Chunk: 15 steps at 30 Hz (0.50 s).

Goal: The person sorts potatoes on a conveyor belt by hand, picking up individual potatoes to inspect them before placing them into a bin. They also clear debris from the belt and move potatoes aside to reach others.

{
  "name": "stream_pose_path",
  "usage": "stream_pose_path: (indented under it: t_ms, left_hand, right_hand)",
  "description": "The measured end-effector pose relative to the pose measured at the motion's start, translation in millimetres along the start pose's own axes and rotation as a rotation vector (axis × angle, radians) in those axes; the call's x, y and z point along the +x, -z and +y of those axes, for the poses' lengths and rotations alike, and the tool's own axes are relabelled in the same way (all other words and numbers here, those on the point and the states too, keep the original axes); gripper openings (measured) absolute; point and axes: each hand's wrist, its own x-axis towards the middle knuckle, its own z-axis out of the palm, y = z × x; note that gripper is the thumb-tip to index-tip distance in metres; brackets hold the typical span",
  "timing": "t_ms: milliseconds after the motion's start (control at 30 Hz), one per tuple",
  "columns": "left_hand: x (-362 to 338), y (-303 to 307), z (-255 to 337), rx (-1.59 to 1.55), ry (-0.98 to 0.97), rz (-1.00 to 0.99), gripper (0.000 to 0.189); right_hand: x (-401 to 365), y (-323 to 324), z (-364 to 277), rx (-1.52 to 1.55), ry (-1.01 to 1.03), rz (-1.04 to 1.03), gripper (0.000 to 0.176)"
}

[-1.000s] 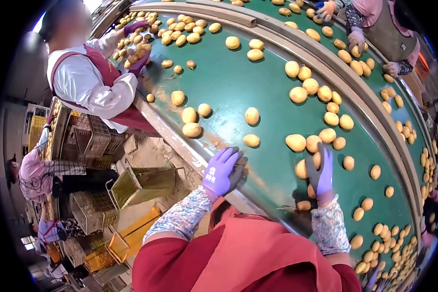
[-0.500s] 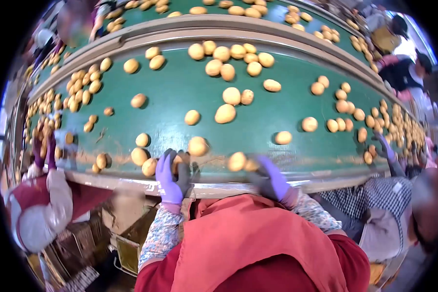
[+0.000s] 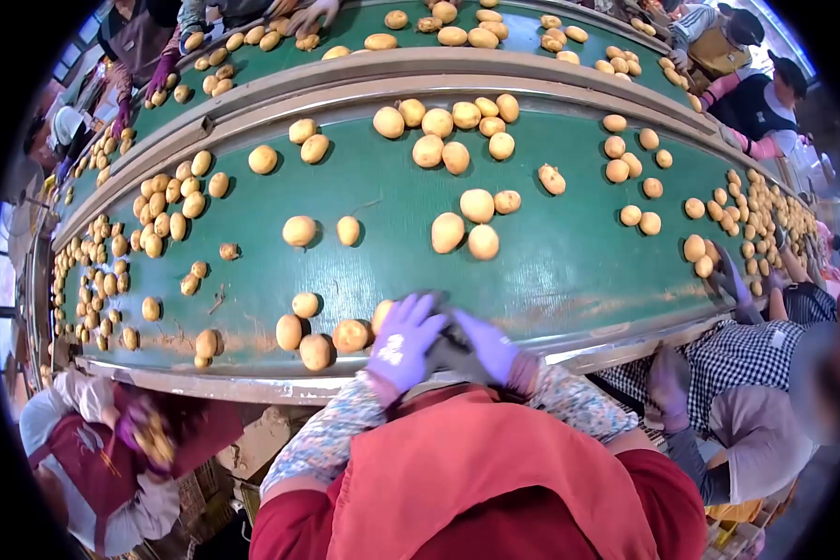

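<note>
My left hand (image 3: 408,341), in a purple glove with a grey palm, lies near the belt's front edge, its fingers stretched forward and slightly apart. A potato (image 3: 382,315) shows just left of its fingers, partly covered. My right hand (image 3: 483,347), gloved alike, is close beside it, angled inward. Its fingertips are blurred and partly hidden, so whether anything lies between the hands cannot be seen. Left of my hands sit a brownish potato (image 3: 351,335), another potato (image 3: 315,352) and a paler potato (image 3: 289,331). All rest on the green conveyor belt (image 3: 551,271).
A metal rail (image 3: 252,381) runs along the belt's near side. Beyond a divider (image 3: 420,70) is a second belt with potatoes and people. Potatoes cluster at both ends. A co-worker at left holds several potatoes (image 3: 154,434); another co-worker's gloved hand (image 3: 667,385) is at right.
My left hand has moved right and my right hand left, bringing them together. The left co-worker's hands have come off the belt. Potatoes have shifted in view, which has tilted too.
</note>
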Motion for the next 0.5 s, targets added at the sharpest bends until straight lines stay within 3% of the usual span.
stream_pose_path:
  t_ms: [33,100,133,200,233,267,300,333,367,433,500]
  left_hand:
    - [-9,15,-16,0.037,-0.010,0.008,0.048]
    - [-28,54,-44,0.102,0.116,-0.067,0.048]
    - [-43,64,-60,0.084,0.189,-0.014,0.047]
    - [-70,80,-94,0.156,0.315,0.006,0.046]
    - [-80,88,-114,0.257,0.372,-0.029,0.046]
    - [-101,91,-144,0.344,0.447,0.049,0.047]
    - [-115,92,-166,0.433,0.531,0.127,0.049]
    - [-107,104,-167,0.443,0.643,0.262,0.052]
    - [-93,117,-161,0.395,0.715,0.343,0.051]
    - [-77,126,-155,0.219,0.648,0.351,0.051]
    - [-55,127,-128,0.034,0.528,0.206,0.047]
  right_hand:
    - [11,9,-51,0.187,-0.110,-0.164,0.042]
    - [29,11,-20,0.035,0.013,0.023,0.044]
    - [37,20,-5,-0.054,0.068,0.117,0.045]
    - [72,70,-28,-0.070,-0.117,0.367,0.050]
    - [90,82,-1,-0.187,-0.002,0.643,0.050]
    - [108,105,16,-0.151,-0.083,0.755,0.049]
    - [123,130,45,-0.196,-0.013,0.800,0.051]
    - [140,144,79,-0.457,-0.140,0.905,0.052]
    - [150,155,105,-0.455,-0.144,0.901,0.050]
    - [163,141,110,-0.516,-0.383,0.690,0.041]
    - [173,106,108,-0.427,-0.184,0.739,0.034]
